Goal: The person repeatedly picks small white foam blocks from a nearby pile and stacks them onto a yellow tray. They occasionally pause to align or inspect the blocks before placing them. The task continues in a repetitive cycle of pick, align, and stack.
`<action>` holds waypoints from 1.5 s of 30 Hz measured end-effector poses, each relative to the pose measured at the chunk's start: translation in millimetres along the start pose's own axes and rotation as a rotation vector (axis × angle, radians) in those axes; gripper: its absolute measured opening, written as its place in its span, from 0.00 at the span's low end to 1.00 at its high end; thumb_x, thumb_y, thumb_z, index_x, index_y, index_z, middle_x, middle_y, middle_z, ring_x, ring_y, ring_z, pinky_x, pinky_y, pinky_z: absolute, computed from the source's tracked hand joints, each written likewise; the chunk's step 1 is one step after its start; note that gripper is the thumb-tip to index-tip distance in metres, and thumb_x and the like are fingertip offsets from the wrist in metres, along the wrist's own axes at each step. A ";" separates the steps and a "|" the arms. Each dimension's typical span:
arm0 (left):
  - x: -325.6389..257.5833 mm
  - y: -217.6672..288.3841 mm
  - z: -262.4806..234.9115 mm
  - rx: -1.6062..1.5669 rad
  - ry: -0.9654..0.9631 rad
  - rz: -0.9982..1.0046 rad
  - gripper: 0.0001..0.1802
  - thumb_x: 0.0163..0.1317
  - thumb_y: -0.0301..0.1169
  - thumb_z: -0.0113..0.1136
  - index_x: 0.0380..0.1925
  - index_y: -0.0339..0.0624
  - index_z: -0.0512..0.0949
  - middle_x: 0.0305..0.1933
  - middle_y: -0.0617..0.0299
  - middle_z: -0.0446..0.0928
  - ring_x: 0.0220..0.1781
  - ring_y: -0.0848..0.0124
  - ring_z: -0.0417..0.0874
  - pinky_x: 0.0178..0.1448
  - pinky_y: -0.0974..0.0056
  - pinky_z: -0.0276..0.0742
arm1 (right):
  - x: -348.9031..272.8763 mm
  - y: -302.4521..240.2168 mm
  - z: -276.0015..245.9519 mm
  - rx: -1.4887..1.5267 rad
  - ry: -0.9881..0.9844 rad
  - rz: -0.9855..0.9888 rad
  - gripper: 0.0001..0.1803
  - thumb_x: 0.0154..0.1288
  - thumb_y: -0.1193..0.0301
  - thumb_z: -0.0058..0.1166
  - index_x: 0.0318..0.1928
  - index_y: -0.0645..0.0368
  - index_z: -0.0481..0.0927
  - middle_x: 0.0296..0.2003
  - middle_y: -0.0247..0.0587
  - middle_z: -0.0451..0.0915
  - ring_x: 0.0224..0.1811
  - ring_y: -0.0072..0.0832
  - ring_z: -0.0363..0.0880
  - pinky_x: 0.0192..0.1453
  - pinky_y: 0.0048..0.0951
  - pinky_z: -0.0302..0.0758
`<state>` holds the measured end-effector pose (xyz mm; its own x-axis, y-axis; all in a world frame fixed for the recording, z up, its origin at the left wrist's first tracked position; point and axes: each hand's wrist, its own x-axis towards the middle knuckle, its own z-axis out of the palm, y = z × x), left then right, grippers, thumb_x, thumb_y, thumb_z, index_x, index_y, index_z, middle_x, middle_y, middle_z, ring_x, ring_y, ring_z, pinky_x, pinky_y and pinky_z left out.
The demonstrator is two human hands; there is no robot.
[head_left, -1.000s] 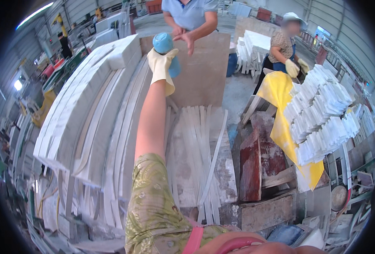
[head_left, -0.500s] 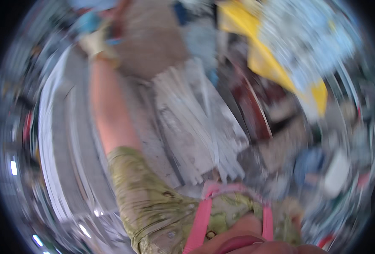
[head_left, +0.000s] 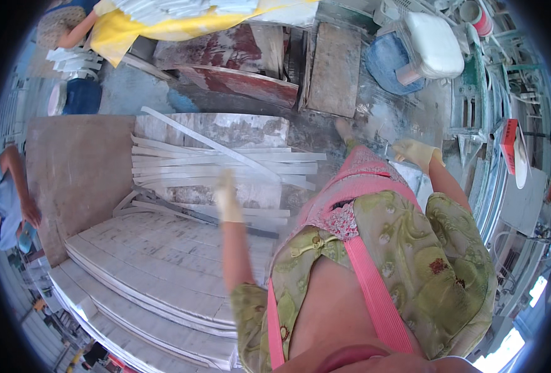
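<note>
My left hand (head_left: 227,194), in a pale glove, is smeared by motion above a pile of long thin white strips (head_left: 226,165); its fingers are unclear. The strips lie loosely across a stained board (head_left: 191,127), one slanting over the others. Off to the right, my right hand (head_left: 415,154) wears a similar glove and hangs beside my pink apron (head_left: 375,177), fingers loosely stretched, with nothing visible in them. Below my left forearm are stacked long whitish planks (head_left: 157,267).
A brown board (head_left: 79,180) stands at the left, a co-worker's hand (head_left: 32,212) by its edge. Another gloved worker's arm (head_left: 79,31) reaches toward a yellow sheet (head_left: 117,34). Blue tub (head_left: 384,65), white container (head_left: 437,45) and a wooden panel (head_left: 333,71) stand ahead; metal racks (head_left: 474,93) line the right.
The view has swung round to the right. My left arm, stretched far out toward a teal item before, is drawn back over the strips. My right hand now shows more plainly.
</note>
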<state>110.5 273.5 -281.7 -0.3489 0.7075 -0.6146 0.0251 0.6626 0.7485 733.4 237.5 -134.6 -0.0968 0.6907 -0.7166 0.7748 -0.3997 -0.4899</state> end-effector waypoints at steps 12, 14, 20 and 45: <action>-127.4 128.2 257.5 -0.051 -0.074 -0.059 0.20 0.71 0.35 0.64 0.57 0.33 0.80 0.56 0.57 0.82 0.57 0.70 0.80 0.65 0.64 0.72 | 179.9 40.2 -199.1 0.068 -0.128 0.175 0.27 0.76 0.49 0.44 0.40 0.61 0.85 0.38 0.44 0.89 0.45 0.32 0.89 0.57 0.32 0.79; -107.5 174.5 314.6 0.117 -0.060 0.005 0.18 0.74 0.32 0.60 0.57 0.33 0.80 0.60 0.53 0.82 0.62 0.66 0.80 0.71 0.62 0.69 | 229.7 40.7 -251.2 0.008 -0.047 0.074 0.28 0.76 0.50 0.42 0.41 0.61 0.86 0.38 0.43 0.89 0.44 0.31 0.88 0.57 0.32 0.78; -91.7 324.7 478.5 0.154 -0.488 0.360 0.19 0.75 0.26 0.54 0.62 0.32 0.76 0.62 0.54 0.81 0.65 0.67 0.79 0.73 0.63 0.68 | 239.0 90.2 -312.5 0.366 -0.043 0.132 0.26 0.77 0.54 0.44 0.39 0.62 0.86 0.35 0.45 0.89 0.40 0.32 0.88 0.48 0.32 0.81; 31.8 612.8 637.7 -0.091 -0.623 0.511 0.21 0.74 0.26 0.55 0.65 0.32 0.74 0.60 0.53 0.82 0.63 0.69 0.80 0.69 0.65 0.72 | 436.9 16.6 -702.3 -0.339 1.137 -0.337 0.31 0.66 0.53 0.61 0.63 0.58 0.77 0.55 0.56 0.82 0.60 0.53 0.79 0.66 0.46 0.73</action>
<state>712.3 858.7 -1.2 0.2716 0.9420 -0.1973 -0.0454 0.2173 0.9750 1142.7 955.9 -107.1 0.1445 0.9282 0.3428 0.9556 -0.0409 -0.2918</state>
